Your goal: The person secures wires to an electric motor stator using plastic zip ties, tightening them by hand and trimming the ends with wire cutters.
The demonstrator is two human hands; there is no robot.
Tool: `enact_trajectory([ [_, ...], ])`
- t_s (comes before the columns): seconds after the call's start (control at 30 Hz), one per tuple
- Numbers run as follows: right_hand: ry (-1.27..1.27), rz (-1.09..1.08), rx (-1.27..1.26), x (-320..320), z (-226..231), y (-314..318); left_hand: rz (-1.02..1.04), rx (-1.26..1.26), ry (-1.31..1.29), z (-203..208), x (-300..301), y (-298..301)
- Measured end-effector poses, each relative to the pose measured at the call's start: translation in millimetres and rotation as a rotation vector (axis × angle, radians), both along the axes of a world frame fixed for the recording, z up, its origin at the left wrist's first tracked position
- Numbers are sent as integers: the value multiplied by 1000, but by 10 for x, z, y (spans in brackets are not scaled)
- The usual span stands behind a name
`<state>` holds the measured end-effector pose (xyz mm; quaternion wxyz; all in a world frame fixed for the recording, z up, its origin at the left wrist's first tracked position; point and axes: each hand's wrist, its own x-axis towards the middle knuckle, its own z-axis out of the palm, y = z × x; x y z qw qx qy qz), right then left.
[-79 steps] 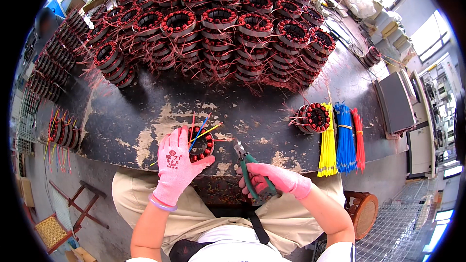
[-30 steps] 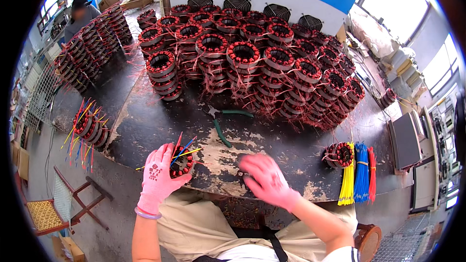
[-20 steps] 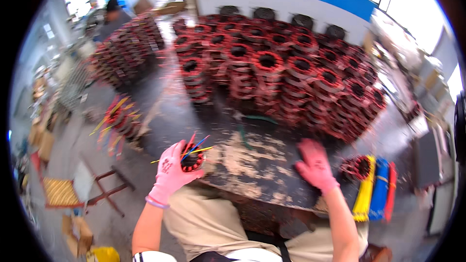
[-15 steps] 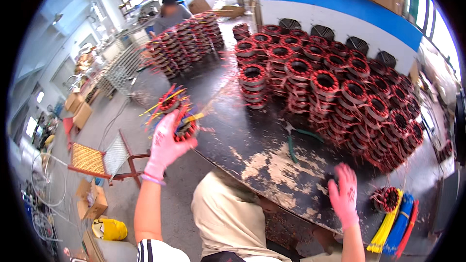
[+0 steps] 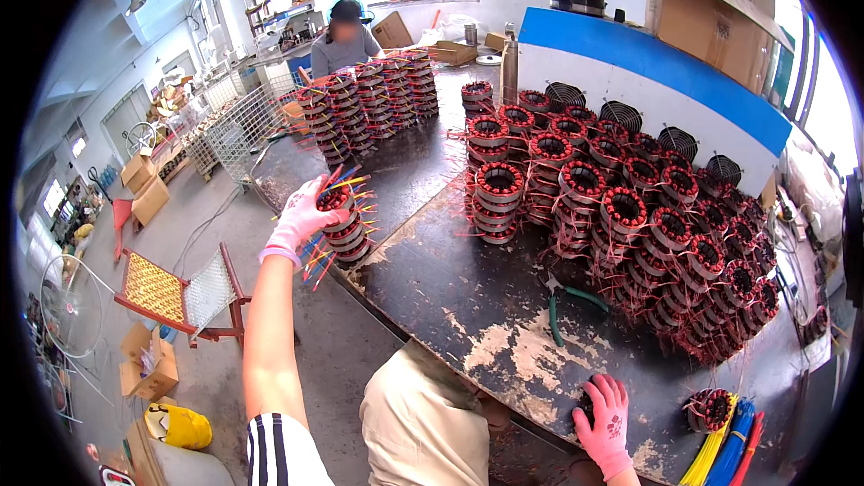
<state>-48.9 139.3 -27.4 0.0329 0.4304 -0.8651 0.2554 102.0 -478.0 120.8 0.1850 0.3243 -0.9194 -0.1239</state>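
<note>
Stator (image 5: 337, 201) with coloured leads sits clamped in the left hand (image 5: 301, 213), atop a small stack (image 5: 349, 236) at the counter (image 5: 450, 288) edge. Right hand (image 5: 607, 423) lies flat, fingers spread, on the counter near the pliers (image 5: 565, 306).

My left hand (image 5: 301, 213) sits on the small coil stack (image 5: 345, 227) at the table's (image 5: 450, 279) left edge; pliers (image 5: 560, 306) lie right of it.

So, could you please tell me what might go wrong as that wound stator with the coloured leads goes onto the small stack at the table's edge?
The left hand holds the red-wound stator with coloured leads on top of a short stack of similar stators right at the edge of the worn black table; set off-centre, the stack could topple to the floor. Its leads stick out and could snag. The right hand presses flat on the table, far from the stack, so it could not steady it.
</note>
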Motion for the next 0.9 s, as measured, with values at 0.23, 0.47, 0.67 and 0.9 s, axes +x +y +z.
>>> enact_trajectory([
  [0.23,3,-3,-4,15,-40,-16,17,-1,42,0,31,-18],
  [0.47,-11,1,-17,16,-34,-14,8,69,119,5,36,21],
  [0.67,-21,11,-20,31,3,-20,1,9,53,-61,103,-43],
  [0.9,-5,4,-21,37,3,-17,38,-121,-105,-162,70,-49],
])
